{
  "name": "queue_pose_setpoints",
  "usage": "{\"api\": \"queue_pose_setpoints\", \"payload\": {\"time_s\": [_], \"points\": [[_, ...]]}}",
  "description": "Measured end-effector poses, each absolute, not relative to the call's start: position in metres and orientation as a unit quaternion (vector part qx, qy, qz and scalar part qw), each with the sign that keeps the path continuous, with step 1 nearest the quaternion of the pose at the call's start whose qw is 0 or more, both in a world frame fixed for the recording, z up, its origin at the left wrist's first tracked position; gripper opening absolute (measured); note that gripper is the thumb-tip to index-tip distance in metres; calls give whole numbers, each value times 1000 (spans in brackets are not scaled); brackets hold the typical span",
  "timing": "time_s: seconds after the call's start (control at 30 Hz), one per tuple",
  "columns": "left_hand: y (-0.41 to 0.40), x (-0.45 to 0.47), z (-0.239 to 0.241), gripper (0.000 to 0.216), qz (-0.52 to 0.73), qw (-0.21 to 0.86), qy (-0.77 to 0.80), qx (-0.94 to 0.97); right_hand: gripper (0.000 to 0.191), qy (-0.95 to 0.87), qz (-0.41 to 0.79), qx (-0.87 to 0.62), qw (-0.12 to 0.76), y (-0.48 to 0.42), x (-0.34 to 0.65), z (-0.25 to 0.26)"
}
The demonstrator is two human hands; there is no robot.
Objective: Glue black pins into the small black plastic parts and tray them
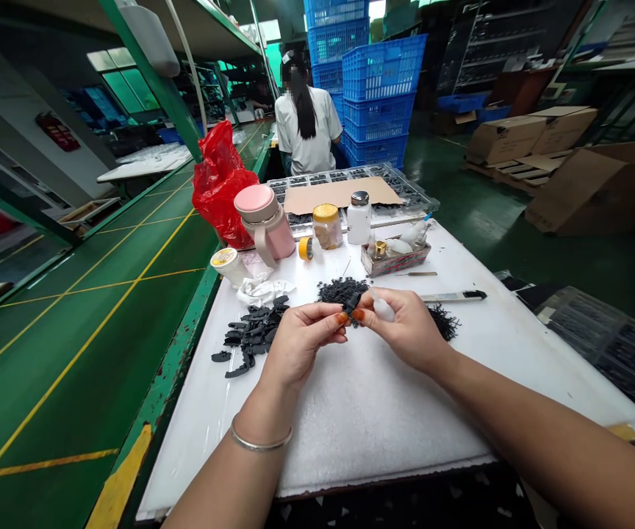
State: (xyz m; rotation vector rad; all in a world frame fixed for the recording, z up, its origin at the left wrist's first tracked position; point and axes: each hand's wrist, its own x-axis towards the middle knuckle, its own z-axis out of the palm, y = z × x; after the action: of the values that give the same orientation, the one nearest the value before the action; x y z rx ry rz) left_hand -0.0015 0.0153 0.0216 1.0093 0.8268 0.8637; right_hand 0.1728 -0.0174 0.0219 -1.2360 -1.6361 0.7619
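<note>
Over the middle of the white work surface (384,411), a small black plastic part (351,303) is pinched between the fingertips of my left hand (303,336). My right hand (414,327) has its thumb and fingertips at the same part, and a small whitish bottle (382,307) is tucked in its grip. Just behind the fingers lies a heap of tiny black pieces (339,290). Curved black parts (254,329) are piled to the left of my left hand. Thin black pieces (444,322) lie partly hidden behind my right hand.
A pink mug (273,228), yellow-lidded jar (327,226), white metal-capped bottle (359,219) and small box of bottles (400,257) stand behind the heaps. A red bag (221,187) is at back left. The green conveyor (91,294) runs left. A person (309,128) sits ahead beside blue crates (381,88).
</note>
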Motion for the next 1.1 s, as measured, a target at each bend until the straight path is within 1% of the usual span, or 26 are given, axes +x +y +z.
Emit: {"api": "queue_pose_setpoints", "payload": {"time_s": [0.17,0.33,0.47,0.63,0.73,0.87,1.1], "points": [[16,-3,21,26,392,696,370,473,10,-674,259,-512,465,-20,172,23],[16,-1,18,24,379,697,365,487,11,-670,249,-515,473,-23,170,21],[16,-1,17,23,380,704,364,477,12,-638,280,-510,503,-24,170,23],[16,-3,18,19,394,713,359,456,21,-596,372,-480,526,-22,173,30],[18,-5,19,19,406,723,351,435,21,-574,412,-475,525,-21,174,32],[19,-6,20,20,413,734,346,413,19,-575,420,-476,516,-22,173,32],[17,-4,22,15,431,736,321,411,17,-577,428,-480,503,-24,170,32]]}}
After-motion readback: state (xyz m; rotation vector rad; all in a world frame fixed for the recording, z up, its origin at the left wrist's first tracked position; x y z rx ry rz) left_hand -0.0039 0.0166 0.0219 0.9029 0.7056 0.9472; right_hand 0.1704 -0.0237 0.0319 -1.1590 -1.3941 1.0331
